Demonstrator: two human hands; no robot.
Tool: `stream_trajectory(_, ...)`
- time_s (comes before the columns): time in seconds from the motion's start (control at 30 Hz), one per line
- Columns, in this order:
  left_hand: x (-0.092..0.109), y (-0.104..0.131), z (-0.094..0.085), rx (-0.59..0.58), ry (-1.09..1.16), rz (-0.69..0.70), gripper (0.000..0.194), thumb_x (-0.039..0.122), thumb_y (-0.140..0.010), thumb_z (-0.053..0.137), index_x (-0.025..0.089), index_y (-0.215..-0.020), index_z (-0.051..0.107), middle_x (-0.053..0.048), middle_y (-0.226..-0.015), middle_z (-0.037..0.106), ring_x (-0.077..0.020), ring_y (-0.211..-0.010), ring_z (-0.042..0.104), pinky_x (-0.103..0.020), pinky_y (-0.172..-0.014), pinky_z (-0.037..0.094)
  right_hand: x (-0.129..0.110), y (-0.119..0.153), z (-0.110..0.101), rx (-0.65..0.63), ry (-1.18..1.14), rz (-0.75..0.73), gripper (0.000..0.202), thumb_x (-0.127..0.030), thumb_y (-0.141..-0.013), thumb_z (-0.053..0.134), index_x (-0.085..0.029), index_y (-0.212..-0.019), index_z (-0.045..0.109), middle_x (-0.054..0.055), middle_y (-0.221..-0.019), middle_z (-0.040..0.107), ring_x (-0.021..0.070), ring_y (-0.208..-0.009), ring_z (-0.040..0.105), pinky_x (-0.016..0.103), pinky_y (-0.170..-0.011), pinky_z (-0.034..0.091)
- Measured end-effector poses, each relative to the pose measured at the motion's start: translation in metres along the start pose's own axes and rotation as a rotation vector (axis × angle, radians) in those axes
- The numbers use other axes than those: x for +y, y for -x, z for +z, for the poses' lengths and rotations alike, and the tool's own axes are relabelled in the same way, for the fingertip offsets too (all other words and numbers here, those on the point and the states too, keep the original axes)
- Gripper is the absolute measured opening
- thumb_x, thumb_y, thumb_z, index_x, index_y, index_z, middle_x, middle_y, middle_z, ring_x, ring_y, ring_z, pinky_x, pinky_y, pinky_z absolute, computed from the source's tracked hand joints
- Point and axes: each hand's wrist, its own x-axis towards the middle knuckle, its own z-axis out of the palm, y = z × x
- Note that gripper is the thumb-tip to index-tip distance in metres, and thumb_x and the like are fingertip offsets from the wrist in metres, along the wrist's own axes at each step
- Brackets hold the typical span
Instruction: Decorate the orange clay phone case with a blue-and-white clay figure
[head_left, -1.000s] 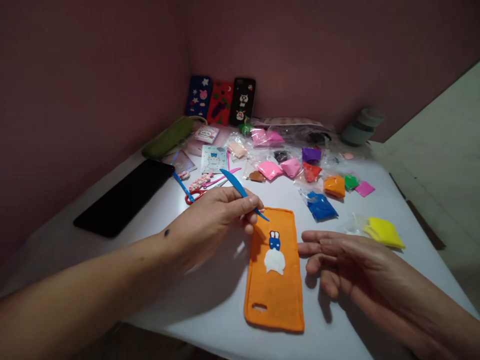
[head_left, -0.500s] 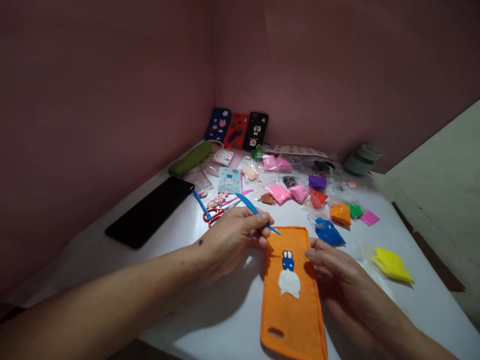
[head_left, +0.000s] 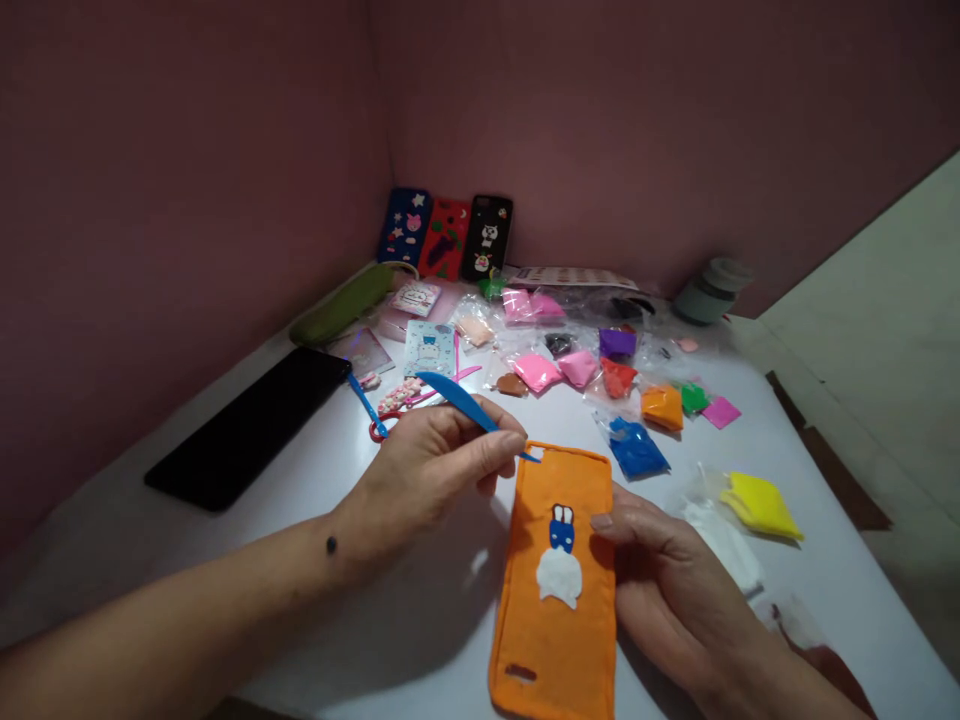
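My left hand [head_left: 457,455] pinches a blue plastic clay knife [head_left: 459,400], its broad blade pointing up and left. Its thin end reaches the top left corner of an orange phone case [head_left: 555,645], at a small pale opening there. Holding the case by its right edge, my right hand [head_left: 660,570] has its thumb on the face and its other fingers mostly hidden. On the case is an upside-down figure: a white head shape [head_left: 559,577] with ears, a blue body [head_left: 561,533] and white legs. A slot [head_left: 520,673] shows near the bottom.
A black tablet-like slab [head_left: 255,428] lies left, near red-handled scissors [head_left: 384,428]. Several bagged clays, including blue [head_left: 636,448] and yellow [head_left: 761,506], spread beyond the case. Decorated cases [head_left: 487,238] lean against the wall; a jar [head_left: 712,290] stands at the back right.
The view has shifted, so things sit farther left. The thin end of the clay knife has moved closer to the case's top left corner, and the case has tilted slightly. Both holds continue.
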Motion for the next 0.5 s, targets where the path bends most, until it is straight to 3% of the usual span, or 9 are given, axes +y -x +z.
stream_trajectory(0.2, -0.002, 0.011, 0.009, -0.049, -0.315, 0.228, 0.004, 0.017, -0.077, 0.069, 0.019, -0.076, 0.072, 0.001, -0.069, 0.067, -0.0121, -0.066, 0.061, -0.020, -0.062, 0.047, 0.000, 0.002, -0.001, -0.127, -0.012, -0.033, 0.041, -0.002, -0.061, 0.054, -0.019, -0.094, 0.073, 0.005, -0.096, 0.074, 0.0244, -0.093, 0.065, 0.042, -0.095, 0.044)
stream_trajectory(0.5, -0.005, 0.014, 0.011, -0.147, -0.571, 0.315, 0.008, 0.021, -0.084, 0.064, 0.019, -0.078, 0.069, 0.000, -0.070, 0.069, -0.0130, -0.065, 0.059, -0.023, -0.061, 0.045, 0.000, -0.002, -0.005, -0.160, -0.018, -0.043, 0.041, 0.000, -0.062, 0.050, -0.018, -0.091, 0.072, 0.006, -0.096, 0.073, 0.0225, -0.093, 0.062, 0.040, -0.095, 0.042)
